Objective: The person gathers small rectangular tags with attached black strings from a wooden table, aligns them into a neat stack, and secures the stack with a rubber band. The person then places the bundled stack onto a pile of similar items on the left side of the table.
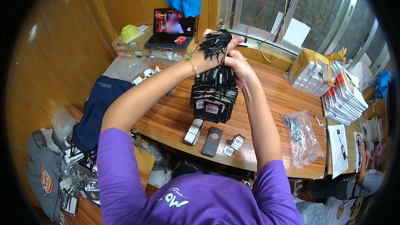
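The person, in a purple shirt, stretches both bare arms forward over a wood-grain table (271,87), and a thick cluster of black hang tags (214,100) hangs below the hands, above the table's middle. The left hand (203,58), with a beaded bracelet (192,66) at its wrist, has its thumb stretched out to the right and a tangle of black cords (216,43) spread across it; its other fingers are mostly hidden, so how tightly they are bent cannot be told. The right hand (241,70) is just beside it, curled closed on the cords at the top of the cluster, its thumb pointing toward the left hand. On the table nearer the body are a narrow stack of labelled tags (193,131), a dark grey oblong (212,141) bearing a small patch, and some small loose tags (233,143) just beside that oblong. To the right lies a clear plastic bag (302,139) with dark contents, near a red-handled tool (316,117); beyond them, a block of white boxes (310,75) in yellowish wrapping is next to a pile of white packets (343,98). At the far left, a screen (173,23) is propped near a green bowl (130,32); navy cloth (102,108) lies along the left side. Another person (368,181) appears at the right edge.
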{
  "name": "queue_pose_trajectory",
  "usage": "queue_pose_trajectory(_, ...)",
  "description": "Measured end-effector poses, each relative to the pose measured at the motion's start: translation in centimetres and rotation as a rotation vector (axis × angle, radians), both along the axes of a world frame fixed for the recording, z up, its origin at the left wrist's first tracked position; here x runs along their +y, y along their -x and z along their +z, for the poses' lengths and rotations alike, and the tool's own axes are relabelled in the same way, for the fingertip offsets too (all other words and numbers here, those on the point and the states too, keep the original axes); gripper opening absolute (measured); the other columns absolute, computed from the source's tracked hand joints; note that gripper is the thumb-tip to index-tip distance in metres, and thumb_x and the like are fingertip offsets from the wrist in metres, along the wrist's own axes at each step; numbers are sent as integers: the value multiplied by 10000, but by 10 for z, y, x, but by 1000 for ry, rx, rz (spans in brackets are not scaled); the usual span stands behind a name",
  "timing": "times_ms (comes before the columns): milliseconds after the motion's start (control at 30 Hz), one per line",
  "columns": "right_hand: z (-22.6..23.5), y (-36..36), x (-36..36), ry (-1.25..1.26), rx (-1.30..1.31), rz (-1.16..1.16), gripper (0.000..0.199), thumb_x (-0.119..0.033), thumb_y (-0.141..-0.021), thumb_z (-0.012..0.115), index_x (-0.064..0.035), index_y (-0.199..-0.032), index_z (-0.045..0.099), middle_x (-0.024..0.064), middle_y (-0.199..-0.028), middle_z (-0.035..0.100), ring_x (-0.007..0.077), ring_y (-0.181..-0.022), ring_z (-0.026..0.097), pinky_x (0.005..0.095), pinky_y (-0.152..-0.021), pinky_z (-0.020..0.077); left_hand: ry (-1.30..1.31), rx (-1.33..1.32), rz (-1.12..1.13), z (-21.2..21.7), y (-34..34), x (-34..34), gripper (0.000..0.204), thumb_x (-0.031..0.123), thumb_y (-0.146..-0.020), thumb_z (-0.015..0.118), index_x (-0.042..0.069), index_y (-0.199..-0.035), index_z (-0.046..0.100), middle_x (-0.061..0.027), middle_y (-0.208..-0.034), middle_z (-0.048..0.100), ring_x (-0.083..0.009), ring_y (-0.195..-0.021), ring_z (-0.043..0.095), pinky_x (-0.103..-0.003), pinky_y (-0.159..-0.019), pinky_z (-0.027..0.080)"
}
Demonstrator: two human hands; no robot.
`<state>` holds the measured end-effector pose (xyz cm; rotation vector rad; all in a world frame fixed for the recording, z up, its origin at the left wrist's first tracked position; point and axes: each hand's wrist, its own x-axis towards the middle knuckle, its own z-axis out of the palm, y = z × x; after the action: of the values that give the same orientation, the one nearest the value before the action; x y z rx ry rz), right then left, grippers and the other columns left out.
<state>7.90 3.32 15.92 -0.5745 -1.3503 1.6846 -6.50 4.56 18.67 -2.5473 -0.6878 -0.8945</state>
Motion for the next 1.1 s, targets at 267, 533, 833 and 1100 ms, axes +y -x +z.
queue_pose_trajectory(267,-1,-1,-1,34,49,42,219,-56,-762,577,6,-971,559,62,-834,630,105,-692,607,227,-623,495,36,12,-125,-3,1,20,609,151,-741,612,146,-1308,393,-170,-1086,559,-316,-968,557,-427,-836,428)
queue_pose_trajectory(533,-7,14,-11,-120,24,-109,283,-68,-730,543,11,-1001,555,54,-913,597,147,-805,573,285,-720,468,-32,-17,58,-4,8,2,320,284,-860,473,163,-1141,565,-129,-924,597,-259,-843,578,-358,-721,457)
queue_pose_trajectory(833,-49,-25,18,-76,-27,-228,526,-279,-881,536,-68,-1314,325,97,-1268,433,226,-1147,448,379,-952,384,104,-640,-212,-44,-28,29,242,264,-584,688,92,-742,624,-88,-727,587,-271,-710,567,-393,-645,421)
queue_pose_trajectory(1100,-34,-21,5,-164,7,-28,532,-207,-796,604,-20,-1252,404,98,-1230,467,237,-1115,475,373,-965,372,-64,-478,-118,-19,-15,-6,298,459,-724,611,161,-731,617,16,-771,605,-195,-746,536,-381,-600,333)
